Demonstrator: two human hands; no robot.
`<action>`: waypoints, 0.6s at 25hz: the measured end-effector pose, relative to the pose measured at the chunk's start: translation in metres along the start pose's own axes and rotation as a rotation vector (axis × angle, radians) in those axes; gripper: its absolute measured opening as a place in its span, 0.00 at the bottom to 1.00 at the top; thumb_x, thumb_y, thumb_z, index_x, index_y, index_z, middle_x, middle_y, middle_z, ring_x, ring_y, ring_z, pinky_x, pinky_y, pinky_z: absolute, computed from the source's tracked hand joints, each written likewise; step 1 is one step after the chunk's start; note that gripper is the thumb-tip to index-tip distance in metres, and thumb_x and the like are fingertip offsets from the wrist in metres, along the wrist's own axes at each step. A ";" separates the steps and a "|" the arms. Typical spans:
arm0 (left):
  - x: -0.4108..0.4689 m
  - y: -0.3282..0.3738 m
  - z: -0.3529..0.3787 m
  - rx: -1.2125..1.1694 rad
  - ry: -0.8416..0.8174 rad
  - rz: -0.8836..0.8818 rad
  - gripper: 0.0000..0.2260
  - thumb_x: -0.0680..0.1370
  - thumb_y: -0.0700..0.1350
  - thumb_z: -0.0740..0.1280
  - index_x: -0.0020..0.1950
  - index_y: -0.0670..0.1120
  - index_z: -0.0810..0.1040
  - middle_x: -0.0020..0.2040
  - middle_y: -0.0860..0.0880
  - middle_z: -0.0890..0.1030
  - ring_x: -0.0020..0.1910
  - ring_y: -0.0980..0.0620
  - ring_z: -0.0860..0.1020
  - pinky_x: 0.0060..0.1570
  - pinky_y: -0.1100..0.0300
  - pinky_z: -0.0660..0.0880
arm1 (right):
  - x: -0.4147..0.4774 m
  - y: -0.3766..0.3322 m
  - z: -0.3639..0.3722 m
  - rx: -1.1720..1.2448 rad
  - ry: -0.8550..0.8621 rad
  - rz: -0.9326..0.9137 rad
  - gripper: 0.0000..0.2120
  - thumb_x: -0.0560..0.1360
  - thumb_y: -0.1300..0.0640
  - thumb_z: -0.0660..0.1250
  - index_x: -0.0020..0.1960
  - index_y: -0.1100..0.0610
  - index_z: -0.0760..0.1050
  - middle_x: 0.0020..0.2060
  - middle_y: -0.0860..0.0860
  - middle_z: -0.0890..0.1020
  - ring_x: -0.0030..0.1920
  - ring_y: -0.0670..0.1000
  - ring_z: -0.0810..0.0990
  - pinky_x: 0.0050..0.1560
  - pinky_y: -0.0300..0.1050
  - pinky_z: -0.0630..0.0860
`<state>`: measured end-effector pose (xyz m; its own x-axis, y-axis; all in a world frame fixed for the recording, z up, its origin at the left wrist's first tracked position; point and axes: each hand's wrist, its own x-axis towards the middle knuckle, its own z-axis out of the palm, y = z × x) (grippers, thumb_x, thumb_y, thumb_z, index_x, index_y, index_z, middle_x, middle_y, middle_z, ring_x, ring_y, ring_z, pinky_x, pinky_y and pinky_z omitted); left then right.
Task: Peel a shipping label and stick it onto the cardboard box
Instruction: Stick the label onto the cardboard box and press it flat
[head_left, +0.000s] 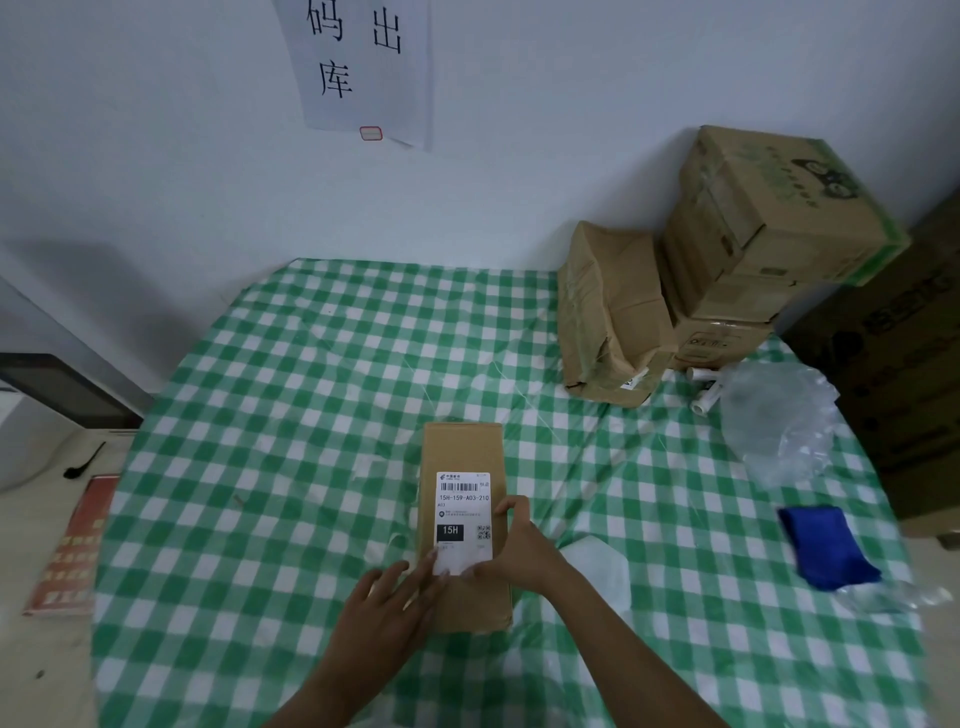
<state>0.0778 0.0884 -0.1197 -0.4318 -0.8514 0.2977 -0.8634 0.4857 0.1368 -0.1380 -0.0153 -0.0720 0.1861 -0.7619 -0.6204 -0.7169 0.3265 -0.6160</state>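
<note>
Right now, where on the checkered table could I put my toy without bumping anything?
The widest bare cloth lies left of the small cardboard box, reaching the far wall. Another patch sits between that box and the stacked boxes. It is crowded on the right: plastic bag, blue cloth, and both hands, left hand and right hand, at the label.

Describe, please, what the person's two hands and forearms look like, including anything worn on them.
Both the left hand and the right hand are bare, with no gloves. No rings, watch or bracelet show in this view. The forearms are uncovered right down to the picture's lower edge, so no sleeves are visible. The fingers carry no tape or markings.
</note>
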 end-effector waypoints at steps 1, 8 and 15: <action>-0.001 0.000 0.000 -0.006 -0.008 -0.004 0.21 0.82 0.52 0.50 0.61 0.50 0.81 0.64 0.47 0.80 0.51 0.45 0.83 0.46 0.52 0.77 | 0.000 0.000 0.000 0.009 -0.002 0.001 0.44 0.55 0.44 0.82 0.58 0.46 0.55 0.50 0.50 0.78 0.49 0.53 0.81 0.50 0.56 0.81; -0.009 -0.008 -0.001 -0.023 -0.043 0.026 0.21 0.82 0.52 0.50 0.65 0.49 0.78 0.68 0.48 0.77 0.58 0.48 0.74 0.51 0.52 0.76 | -0.002 0.000 -0.005 0.036 -0.039 -0.008 0.43 0.57 0.49 0.82 0.59 0.47 0.56 0.54 0.51 0.79 0.51 0.54 0.81 0.53 0.57 0.81; 0.001 -0.005 -0.010 -0.079 -0.074 -0.008 0.21 0.82 0.52 0.51 0.62 0.48 0.81 0.65 0.48 0.80 0.57 0.48 0.74 0.54 0.55 0.68 | -0.003 0.003 -0.017 0.120 -0.138 0.013 0.34 0.66 0.61 0.77 0.60 0.48 0.58 0.49 0.53 0.78 0.43 0.50 0.77 0.36 0.41 0.75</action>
<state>0.0847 0.0871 -0.1108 -0.4459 -0.8661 0.2261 -0.8448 0.4907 0.2136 -0.1519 -0.0215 -0.0637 0.2734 -0.6759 -0.6844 -0.6358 0.4069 -0.6559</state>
